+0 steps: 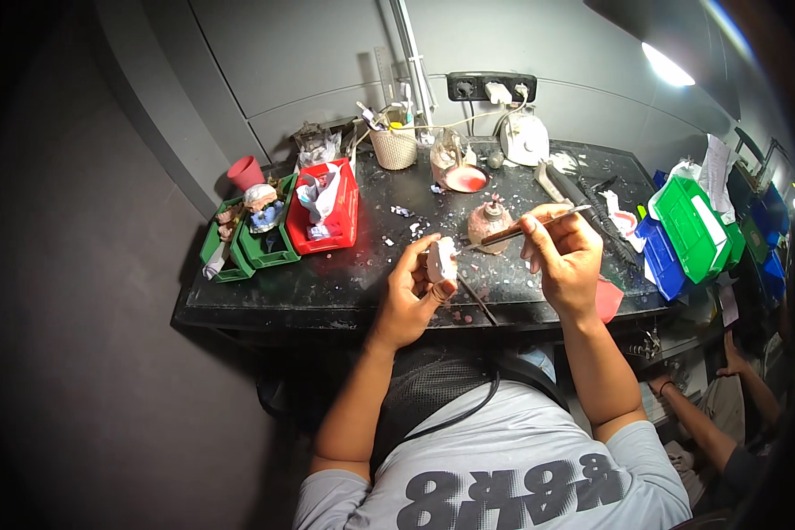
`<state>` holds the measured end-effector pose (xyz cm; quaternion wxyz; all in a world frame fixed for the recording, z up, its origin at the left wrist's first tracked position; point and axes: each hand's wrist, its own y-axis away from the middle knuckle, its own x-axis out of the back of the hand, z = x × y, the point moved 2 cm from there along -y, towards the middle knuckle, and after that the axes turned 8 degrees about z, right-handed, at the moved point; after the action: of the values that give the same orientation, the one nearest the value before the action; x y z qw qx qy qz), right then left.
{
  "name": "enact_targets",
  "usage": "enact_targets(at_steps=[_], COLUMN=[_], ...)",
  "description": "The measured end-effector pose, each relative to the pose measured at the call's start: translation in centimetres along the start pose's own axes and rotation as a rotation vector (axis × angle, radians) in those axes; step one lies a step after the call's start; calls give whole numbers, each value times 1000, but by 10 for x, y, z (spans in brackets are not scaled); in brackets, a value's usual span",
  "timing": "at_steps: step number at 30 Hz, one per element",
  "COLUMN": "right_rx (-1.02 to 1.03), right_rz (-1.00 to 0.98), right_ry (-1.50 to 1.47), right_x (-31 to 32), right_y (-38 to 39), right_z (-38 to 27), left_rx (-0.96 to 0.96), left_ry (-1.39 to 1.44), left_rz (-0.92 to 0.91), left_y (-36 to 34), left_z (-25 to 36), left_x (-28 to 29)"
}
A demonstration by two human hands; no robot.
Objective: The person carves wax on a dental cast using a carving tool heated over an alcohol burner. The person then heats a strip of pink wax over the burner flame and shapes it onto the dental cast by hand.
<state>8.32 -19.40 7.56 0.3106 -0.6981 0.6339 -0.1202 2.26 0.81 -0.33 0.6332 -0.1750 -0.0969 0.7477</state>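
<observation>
Left hand grips a white cast upright; right hand pinches a thin tool, tip pointing left.

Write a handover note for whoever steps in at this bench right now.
Left hand: fingers closed on a small white cast piece, held over the front of the dark bench.
Right hand: fingers closed on a thin metal hand tool, its tip pointing at the cast.
Small spirit lamp stands just behind the hands; red bin and green bins at left.
Done: white chips scattered on the bench suggest trimming is under way.
Left: cannot tell how much; the piece is too small to judge.
</observation>
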Motion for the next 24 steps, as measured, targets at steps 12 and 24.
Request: enact_targets(at_steps=[12, 24], right_rx=[-20, 8], right_rz=[52, -8], right_ry=[12, -45], right_x=[-5, -7], right_y=[0, 2], right_z=[1, 1], left_rx=[12, -10], left_ry=[-3, 8], left_rz=[-9, 2], left_y=[-1, 0], left_z=[-6, 0], left_x=[3, 0])
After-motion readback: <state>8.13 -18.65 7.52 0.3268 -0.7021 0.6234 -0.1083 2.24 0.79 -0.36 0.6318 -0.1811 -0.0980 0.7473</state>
